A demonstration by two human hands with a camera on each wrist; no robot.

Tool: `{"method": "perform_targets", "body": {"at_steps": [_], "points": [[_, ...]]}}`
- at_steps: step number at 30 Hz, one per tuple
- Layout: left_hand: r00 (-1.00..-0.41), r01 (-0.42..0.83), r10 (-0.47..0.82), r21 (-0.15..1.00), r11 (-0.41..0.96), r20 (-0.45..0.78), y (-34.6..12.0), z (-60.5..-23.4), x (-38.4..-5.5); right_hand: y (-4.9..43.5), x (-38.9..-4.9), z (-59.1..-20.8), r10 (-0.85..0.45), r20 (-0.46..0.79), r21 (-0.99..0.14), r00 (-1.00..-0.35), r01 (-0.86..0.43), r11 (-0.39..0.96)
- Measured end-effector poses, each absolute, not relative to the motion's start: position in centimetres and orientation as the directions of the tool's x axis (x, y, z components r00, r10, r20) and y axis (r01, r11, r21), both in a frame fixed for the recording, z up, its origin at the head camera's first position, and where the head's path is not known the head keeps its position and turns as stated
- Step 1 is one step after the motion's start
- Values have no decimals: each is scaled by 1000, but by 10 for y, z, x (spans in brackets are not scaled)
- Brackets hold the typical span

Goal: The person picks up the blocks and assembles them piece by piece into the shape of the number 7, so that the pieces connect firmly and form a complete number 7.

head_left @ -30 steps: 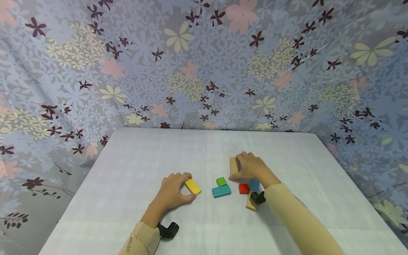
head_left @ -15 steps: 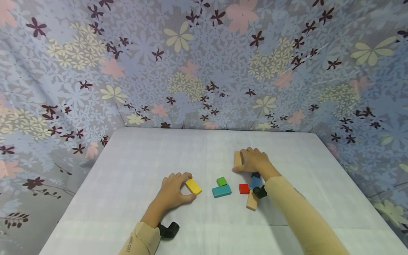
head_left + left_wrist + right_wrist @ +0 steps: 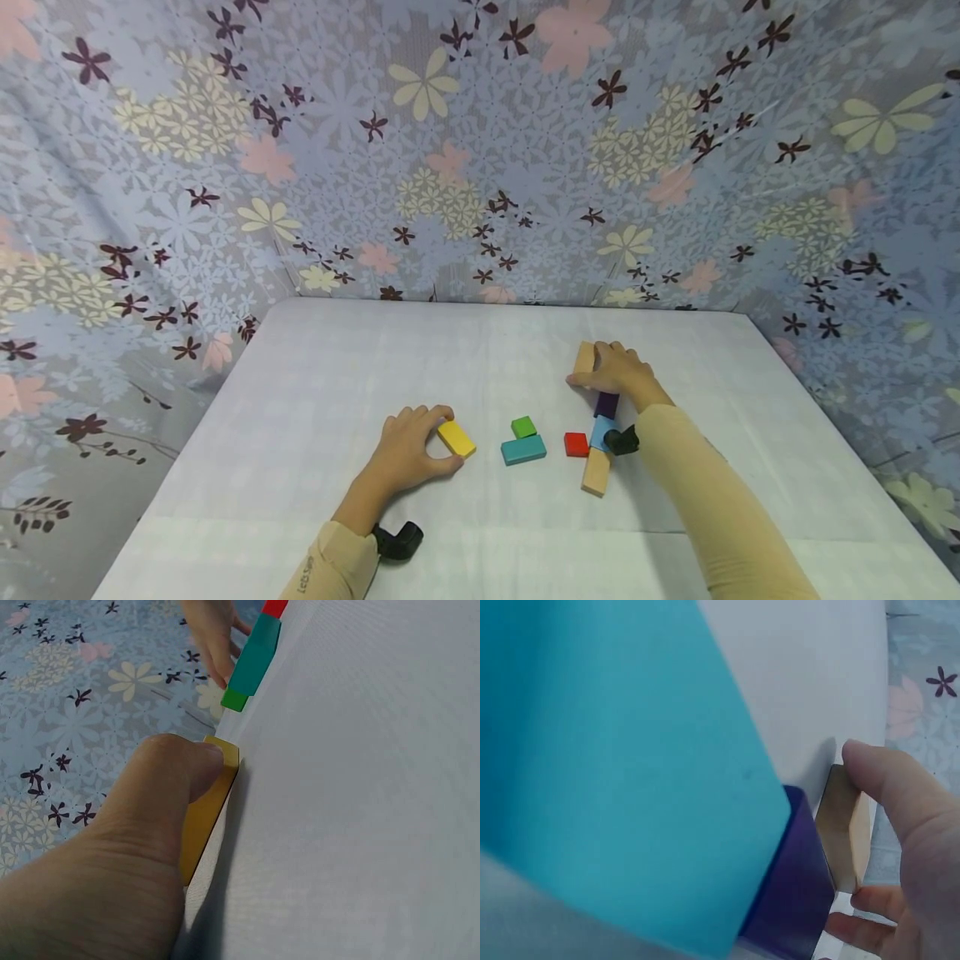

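My left hand (image 3: 408,450) pinches a yellow block (image 3: 456,439) between thumb and fingers on the left of the table; in the left wrist view the thumb lies against one end of this yellow block (image 3: 202,825). Farther right, my right hand (image 3: 618,371) grips a plain wooden block (image 3: 585,358). That wooden block (image 3: 844,825) sits right at the far end of a dark purple block (image 3: 607,405). A light blue block (image 3: 602,432) and a second wooden block (image 3: 596,473) continue the row toward me. Beside the row lies a red block (image 3: 576,444).
Between the hands a teal block (image 3: 523,450) lies with a small green block (image 3: 523,427) at its far side. A white cloth covers the table (image 3: 390,350). Flower-patterned fabric (image 3: 480,167) rises behind the table and along its sides.
My right hand has carried the wooden block away from me and to the right, to the row's far end. The purple block has come into view. My left hand keeps its place on the yellow block.
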State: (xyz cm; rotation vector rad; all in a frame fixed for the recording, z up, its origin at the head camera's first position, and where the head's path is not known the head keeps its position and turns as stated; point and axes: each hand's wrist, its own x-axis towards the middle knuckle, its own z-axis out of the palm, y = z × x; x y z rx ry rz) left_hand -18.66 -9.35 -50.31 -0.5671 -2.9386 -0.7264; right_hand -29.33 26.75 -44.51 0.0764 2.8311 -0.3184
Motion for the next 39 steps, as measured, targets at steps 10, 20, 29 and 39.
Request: {"method": "perform_targets", "body": {"at_steps": [10,20,29,39], "points": [[-931,364,339,442,820,139,-93,-498,-187,285,-292,-445,58,-316,-278,-947,151,949],[-931,362,338,437,823,137,-94,-497,-187,296,-285,-447,47,-341,-340,-939,170,925],[-933,356,336,443,823,125,-93,-499,-187,304,-285,-454,56,-318,-348,-946,172,921],[-935,352,332,444,824,124,-93,-498,-186,312,-285,-453,54,-320,-357,-946,173,918]]}}
